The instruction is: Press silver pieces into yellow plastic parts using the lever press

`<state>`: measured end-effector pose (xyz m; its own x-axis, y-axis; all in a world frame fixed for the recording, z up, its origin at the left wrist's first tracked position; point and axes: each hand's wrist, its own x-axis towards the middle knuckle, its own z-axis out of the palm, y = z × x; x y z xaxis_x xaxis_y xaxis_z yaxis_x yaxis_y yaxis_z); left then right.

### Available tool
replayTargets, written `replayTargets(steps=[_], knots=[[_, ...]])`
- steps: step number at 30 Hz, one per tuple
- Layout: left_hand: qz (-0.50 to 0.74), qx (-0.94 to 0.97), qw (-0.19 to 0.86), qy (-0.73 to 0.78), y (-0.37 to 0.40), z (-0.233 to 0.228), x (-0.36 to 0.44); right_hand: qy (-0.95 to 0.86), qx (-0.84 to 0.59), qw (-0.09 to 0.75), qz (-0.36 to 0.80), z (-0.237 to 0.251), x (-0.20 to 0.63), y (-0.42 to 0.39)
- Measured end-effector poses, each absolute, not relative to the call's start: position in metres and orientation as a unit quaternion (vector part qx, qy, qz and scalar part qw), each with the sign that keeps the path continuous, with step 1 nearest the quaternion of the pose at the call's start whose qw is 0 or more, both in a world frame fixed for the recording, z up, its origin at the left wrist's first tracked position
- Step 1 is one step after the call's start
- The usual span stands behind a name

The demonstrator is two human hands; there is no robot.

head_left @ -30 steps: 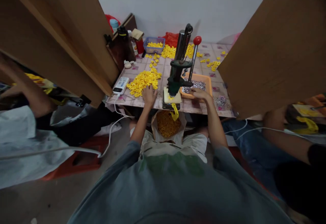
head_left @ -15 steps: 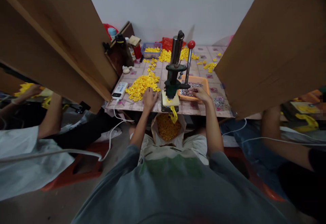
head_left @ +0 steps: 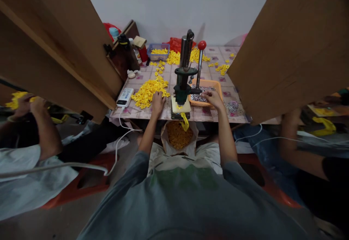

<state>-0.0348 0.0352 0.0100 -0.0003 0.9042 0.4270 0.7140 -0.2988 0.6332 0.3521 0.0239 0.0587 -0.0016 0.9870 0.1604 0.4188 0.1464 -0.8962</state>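
Note:
My left hand [head_left: 158, 104] rests at the right edge of a pile of small yellow plastic pieces [head_left: 149, 92], its fingers bent down and drawn together; whatever they hold is hidden. Over the right side of an orange tray [head_left: 220, 89], my right hand [head_left: 214, 99] pinches with thumb and fingertips, and anything in the pinch is too small to make out. Small shiny metal parts [head_left: 202, 89] fill the tray. Between my hands stands a green hand press [head_left: 182, 89] with a red-knobbed lever [head_left: 201, 56]. A yellow piece [head_left: 179, 107] appears on its pale base plate [head_left: 185, 106].
Below the press, an open bag [head_left: 165, 143] of yellow pieces sits between my legs, under a yellow chute-like strip [head_left: 185, 122]. A white power strip [head_left: 125, 97] lies left. A blue basket [head_left: 158, 52] stands behind. Brown boards [head_left: 283, 51] flank the table; co-workers sit on both sides.
My left hand's fingers have drawn in closer at the pile's edge. My right hand stays over the tray. The co-worker at left has brought both hands together. The view has shifted slightly.

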Motion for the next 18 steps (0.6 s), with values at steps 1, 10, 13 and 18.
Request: replayTargets(steps=[1, 10, 13, 18], knots=[[0.421, 0.69, 0.131, 0.574, 0.036, 0.01, -0.035, -0.627, -0.564, 0.426, 0.327, 0.058, 0.352, 0.024], [0.597, 0.546, 0.398, 0.433, 0.012, -0.003, 0.012, -0.705, -0.538, 0.447, 0.12, 0.061, 0.295, -0.018], [0.589, 0.549, 0.43, 0.409, 0.005, -0.007, 0.018, -0.753, -0.527, 0.389, 0.069, 0.052, 0.256, -0.044], [0.537, 0.624, 0.412, 0.39, -0.003, -0.003, 0.01, -0.774, -0.508, 0.373, 0.056, 0.039, 0.224, -0.073]])
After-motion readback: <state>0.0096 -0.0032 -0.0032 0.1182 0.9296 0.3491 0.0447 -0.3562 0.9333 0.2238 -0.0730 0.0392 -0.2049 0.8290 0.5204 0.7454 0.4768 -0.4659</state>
